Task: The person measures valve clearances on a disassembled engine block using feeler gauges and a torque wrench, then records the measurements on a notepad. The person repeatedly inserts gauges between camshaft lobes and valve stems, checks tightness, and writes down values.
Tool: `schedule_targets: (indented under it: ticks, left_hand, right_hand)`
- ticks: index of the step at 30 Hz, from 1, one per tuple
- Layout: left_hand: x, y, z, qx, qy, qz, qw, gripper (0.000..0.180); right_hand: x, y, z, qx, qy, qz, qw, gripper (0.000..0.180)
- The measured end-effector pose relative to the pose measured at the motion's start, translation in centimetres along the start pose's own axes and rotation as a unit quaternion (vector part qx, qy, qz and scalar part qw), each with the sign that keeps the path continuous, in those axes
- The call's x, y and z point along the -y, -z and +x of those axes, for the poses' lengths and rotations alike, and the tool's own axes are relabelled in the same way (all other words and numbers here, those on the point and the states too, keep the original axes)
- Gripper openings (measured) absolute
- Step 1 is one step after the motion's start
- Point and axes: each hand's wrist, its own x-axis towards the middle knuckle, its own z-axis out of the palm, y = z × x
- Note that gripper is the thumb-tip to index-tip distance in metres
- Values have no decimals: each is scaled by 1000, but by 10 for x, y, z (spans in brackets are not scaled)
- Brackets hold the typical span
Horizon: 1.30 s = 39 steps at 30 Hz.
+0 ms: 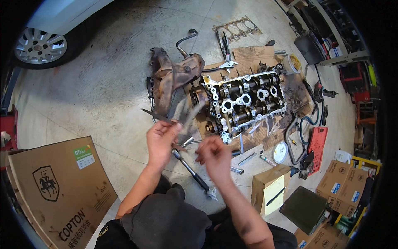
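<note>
seen from above, rounded dark grey cloth [168, 222] fills the space between six and seven o'clock, nearest the viewer. beyond it, at eight o'clock from the middle of the view, the left hand [161, 140] has its thumb and fingers pinched together on a dark thin strip [156, 116] that points toward ten o'clock. a pale strip [194, 113] slants from the same fingertips toward one o'clock; it is too blurred to tell whether it belongs to the same tool. at five o'clock the right hand [215, 159] is near the left but apart from it, its fingers loosely curled; blur makes it impossible to tell how far they are spread or whether they hold anything.

just below the hands, at six o'clock, a long wrench [191, 171] with a black handle lies on the concrete floor [112, 108], its lower end beside a crumpled tissue [212, 193]. a large cardboard box [54, 195] stands at eight o'clock. between four and five, yellow paper [274, 194] with a dark pen [275, 196] covers a smaller box [260, 182].

farther off, at two o'clock, a big metal engine part [253, 99] rests on flattened cardboard [253, 54]. at eleven lies a rusty pipe piece [178, 70]; near one, pliers [226, 46]. a car wheel [40, 46] is at ten.
</note>
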Motion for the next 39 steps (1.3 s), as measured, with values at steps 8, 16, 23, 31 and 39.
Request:
schedule_targets:
  ticks: [8, 16, 23, 31, 39]
  left_hand:
    - [2, 22, 24, -87, -22, -92, 992, 14]
    - [-5, 33, 40, -118, -64, -70, 988, 10]
    - [0, 10, 96, -112, -97, -152, 977, 13]
    - [21, 3, 115, -131, -76, -113, 982, 14]
    - [11, 2, 122, -137, -30, -93, 986, 11]
  right_hand:
    - [-136, 7, -57, 156, 15, -569, 807, 31]
    - [-39, -20, -40, 132, 72, -436, 887, 23]
    - [-3, -42, 11, 76, 145, -337, 927, 15]
    - [-6, -46, 11, 78, 66, -325, 940, 18]
    - [74, -32, 27, 198, -130, -97, 967, 57]
